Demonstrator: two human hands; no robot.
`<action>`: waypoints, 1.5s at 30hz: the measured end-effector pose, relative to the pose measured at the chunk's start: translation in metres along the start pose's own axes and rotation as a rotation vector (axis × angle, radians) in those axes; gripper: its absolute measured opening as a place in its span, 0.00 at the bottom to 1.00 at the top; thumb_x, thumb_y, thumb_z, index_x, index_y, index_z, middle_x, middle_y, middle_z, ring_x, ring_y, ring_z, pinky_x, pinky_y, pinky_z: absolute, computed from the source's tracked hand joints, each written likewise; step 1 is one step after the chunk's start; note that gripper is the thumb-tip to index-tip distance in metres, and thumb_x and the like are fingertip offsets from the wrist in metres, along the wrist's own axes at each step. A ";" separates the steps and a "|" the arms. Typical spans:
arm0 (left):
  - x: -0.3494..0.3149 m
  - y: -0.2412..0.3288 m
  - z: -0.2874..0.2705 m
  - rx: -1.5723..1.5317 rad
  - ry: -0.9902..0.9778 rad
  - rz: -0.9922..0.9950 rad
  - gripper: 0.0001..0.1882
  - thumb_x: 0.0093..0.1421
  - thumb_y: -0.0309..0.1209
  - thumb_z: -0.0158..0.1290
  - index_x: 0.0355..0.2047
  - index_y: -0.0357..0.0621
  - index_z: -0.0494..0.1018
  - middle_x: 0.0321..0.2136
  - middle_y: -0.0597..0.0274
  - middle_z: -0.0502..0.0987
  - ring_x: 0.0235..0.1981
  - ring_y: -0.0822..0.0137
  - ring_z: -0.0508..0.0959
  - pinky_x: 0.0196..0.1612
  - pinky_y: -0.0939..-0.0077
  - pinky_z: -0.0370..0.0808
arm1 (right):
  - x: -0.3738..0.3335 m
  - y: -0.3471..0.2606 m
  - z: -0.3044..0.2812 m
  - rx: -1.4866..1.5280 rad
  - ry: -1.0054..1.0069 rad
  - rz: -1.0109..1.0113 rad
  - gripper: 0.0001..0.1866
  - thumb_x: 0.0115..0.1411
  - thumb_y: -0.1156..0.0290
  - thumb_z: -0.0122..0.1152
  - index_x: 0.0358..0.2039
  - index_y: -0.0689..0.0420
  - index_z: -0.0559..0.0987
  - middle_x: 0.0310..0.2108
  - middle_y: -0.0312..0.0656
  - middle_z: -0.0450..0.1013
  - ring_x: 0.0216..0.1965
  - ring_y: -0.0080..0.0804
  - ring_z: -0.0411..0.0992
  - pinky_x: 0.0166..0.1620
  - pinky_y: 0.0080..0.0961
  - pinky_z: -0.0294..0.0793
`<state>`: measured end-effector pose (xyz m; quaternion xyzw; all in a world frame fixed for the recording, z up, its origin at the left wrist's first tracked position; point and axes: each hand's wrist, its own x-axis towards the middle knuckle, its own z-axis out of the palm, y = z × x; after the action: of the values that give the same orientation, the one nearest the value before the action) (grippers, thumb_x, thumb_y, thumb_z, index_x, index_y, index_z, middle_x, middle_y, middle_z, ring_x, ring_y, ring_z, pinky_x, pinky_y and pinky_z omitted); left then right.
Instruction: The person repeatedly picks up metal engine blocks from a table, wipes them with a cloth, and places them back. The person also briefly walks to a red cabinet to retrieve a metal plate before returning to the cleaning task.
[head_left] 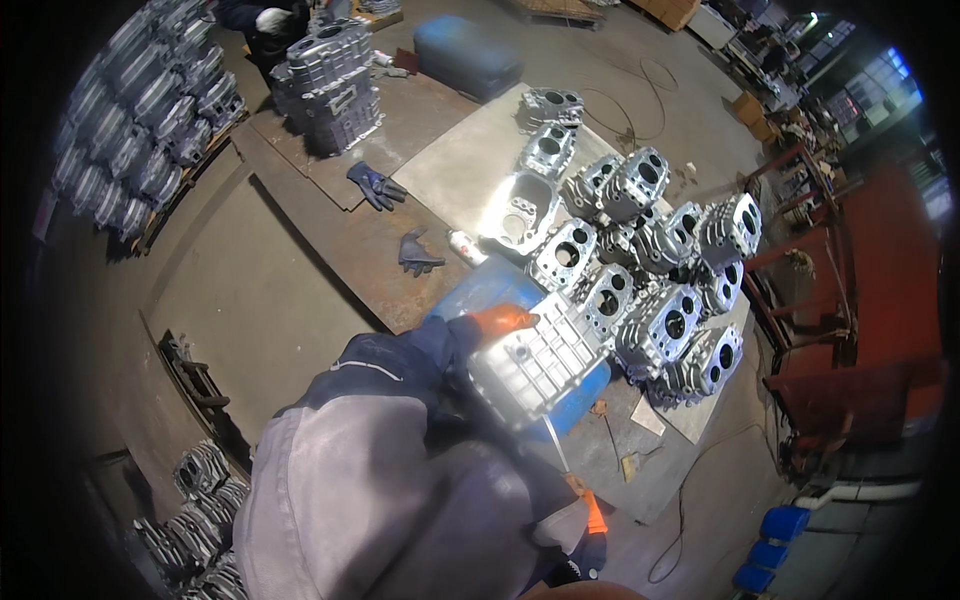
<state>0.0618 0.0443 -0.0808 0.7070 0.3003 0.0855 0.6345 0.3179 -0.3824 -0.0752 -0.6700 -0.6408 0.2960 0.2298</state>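
A large silver metal casting (545,355) with a ribbed grid face lies tilted on a blue drum-like support (580,400). My left hand (503,320), in an orange glove, grips the casting's upper left edge with its fingers over the rim. Low in the picture, my right hand (594,512), also in orange, is closed around the brownish handle of a slim file-like tool (556,443). The tool's pale shaft reaches up to the casting's lower edge; whether its tip touches is unclear. My right fingers are partly hidden by the sleeve.
Several silver engine castings (672,318) stand crowded on the table to the right. Dark gloves (376,187) and a white bottle (466,247) lie beyond my left hand. Stacked castings (335,85) and a blue barrel (467,55) stand farther back, near another person (262,28). Red metal frames (850,330) border the right.
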 end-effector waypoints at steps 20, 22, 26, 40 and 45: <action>-0.389 0.067 -0.113 -0.378 0.721 0.142 0.24 0.67 0.46 0.50 0.42 0.32 0.75 0.35 0.59 0.80 0.34 0.71 0.79 0.39 0.76 0.76 | 0.142 -0.263 0.012 1.070 -0.271 0.436 0.17 0.66 0.57 0.58 0.40 0.60 0.76 0.25 0.41 0.76 0.19 0.26 0.72 0.24 0.22 0.73; -0.405 0.062 -0.121 -0.549 0.799 0.192 0.25 0.67 0.48 0.50 0.42 0.33 0.76 0.34 0.60 0.80 0.34 0.72 0.79 0.39 0.76 0.77 | 0.163 -0.276 0.024 0.888 -0.378 0.431 0.18 0.67 0.56 0.57 0.38 0.61 0.76 0.22 0.40 0.73 0.17 0.26 0.71 0.23 0.21 0.72; -0.421 0.042 -0.149 -0.678 0.979 0.124 0.26 0.68 0.49 0.50 0.44 0.34 0.75 0.36 0.60 0.80 0.34 0.73 0.79 0.38 0.78 0.77 | 0.199 -0.291 0.048 0.890 -0.535 0.339 0.17 0.67 0.58 0.57 0.40 0.62 0.75 0.22 0.39 0.72 0.17 0.26 0.70 0.22 0.23 0.70; -0.352 -0.008 -0.487 -0.186 1.030 0.178 0.21 0.65 0.44 0.54 0.36 0.33 0.77 0.30 0.65 0.77 0.29 0.72 0.72 0.36 0.73 0.72 | 0.369 -0.357 0.151 0.919 -0.139 0.639 0.13 0.63 0.67 0.63 0.43 0.62 0.77 0.27 0.43 0.76 0.23 0.31 0.76 0.27 0.27 0.75; -0.286 -0.022 -0.718 0.109 0.947 -0.102 0.28 0.61 0.51 0.55 0.26 0.32 0.75 0.23 0.64 0.73 0.25 0.68 0.66 0.29 0.68 0.65 | 0.355 -0.376 0.184 0.871 0.001 0.770 0.08 0.62 0.70 0.63 0.38 0.61 0.78 0.25 0.36 0.74 0.25 0.22 0.72 0.28 0.22 0.72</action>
<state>-0.5362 0.4999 0.1018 0.6068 0.5948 0.3511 0.3933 -0.0792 -0.0148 0.0148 -0.6986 -0.1700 0.5943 0.3605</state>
